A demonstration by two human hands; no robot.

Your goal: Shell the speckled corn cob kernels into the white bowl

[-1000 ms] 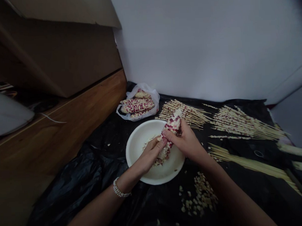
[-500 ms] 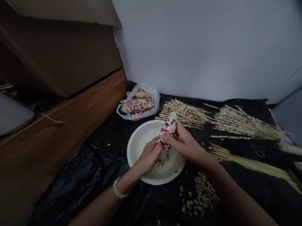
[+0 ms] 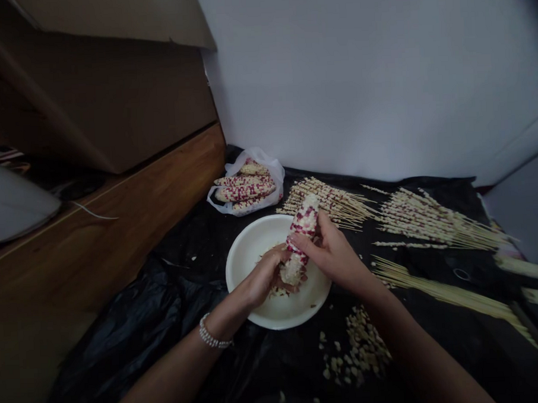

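An ear of corn (image 3: 304, 221), speckled white and purple, is held tilted above a white basin (image 3: 242, 256). Its lower end is stripped to the pale cob. My right hand (image 3: 331, 252) grips the ear from the right, thumb laid across its front. Around the lower end curls my left hand (image 3: 270, 273), with its fingers partly hidden behind the cob; a beaded bracelet circles that wrist. Loose kernels (image 3: 279, 291) lie in the basin below.
A plastic bag (image 3: 276, 171) of corn ears stands behind the basin. Skewers threaded with kernels (image 3: 326, 202) lie at the back, another such bundle (image 3: 416, 219) to the right. Bare skewers (image 3: 451, 294) and scattered kernels (image 3: 358, 349) rest on black plastic sheeting (image 3: 167, 313).
The ear has risen slightly and shifted right, showing its bare lower end. My left hand has turned and opened a little beneath it; my right hand keeps its grip.
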